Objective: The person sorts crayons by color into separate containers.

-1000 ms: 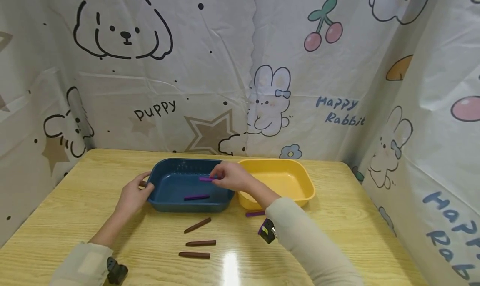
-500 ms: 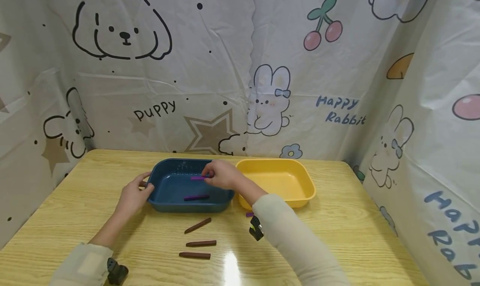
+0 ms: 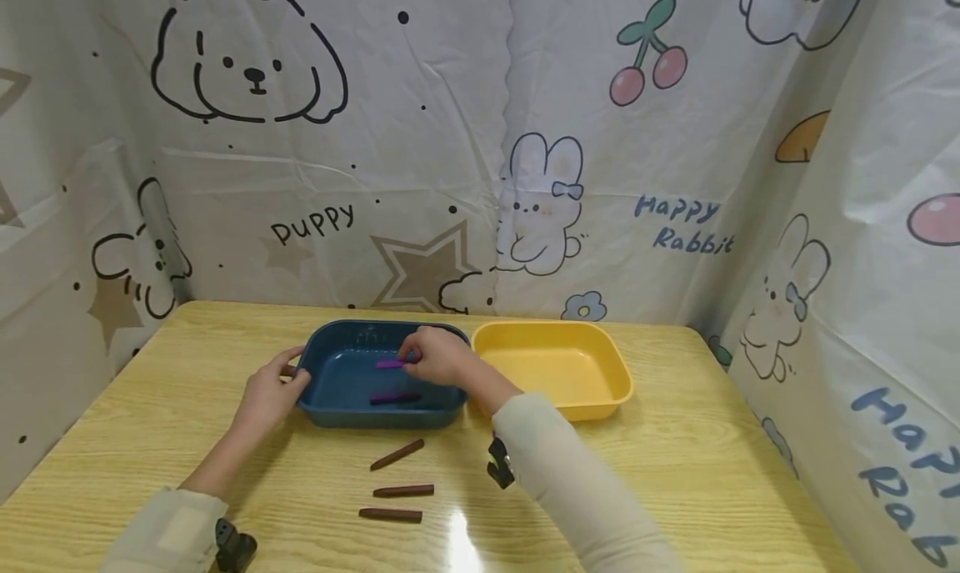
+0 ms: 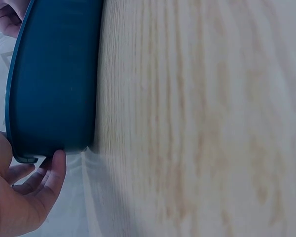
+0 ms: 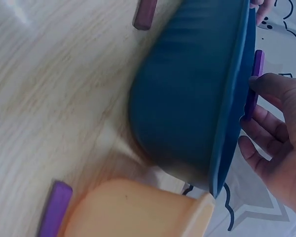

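Right hand (image 3: 442,358) shifted left, purple stick (image 5: 252,101) pinched between fingers (image 5: 265,129)

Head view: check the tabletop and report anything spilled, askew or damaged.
Nothing looks spilled or damaged. One slight oddity: in front of the blue tray, the brown stick closest to it lies slanted, while the other two brown sticks lie nearly parallel.

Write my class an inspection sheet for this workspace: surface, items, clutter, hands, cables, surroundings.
Surface: wood-grain table, with a patch of glare.
Items: blue tray, one purple stick lying inside; yellow tray alongside, second purple stick near it; three brown sticks on the table.
Clutter: nothing seen.
Hands: left hand holds the blue tray's end; right hand pinches a third purple stick over that tray.
Cables: nothing seen.
Surroundings: printed sheeting behind and at both sides.
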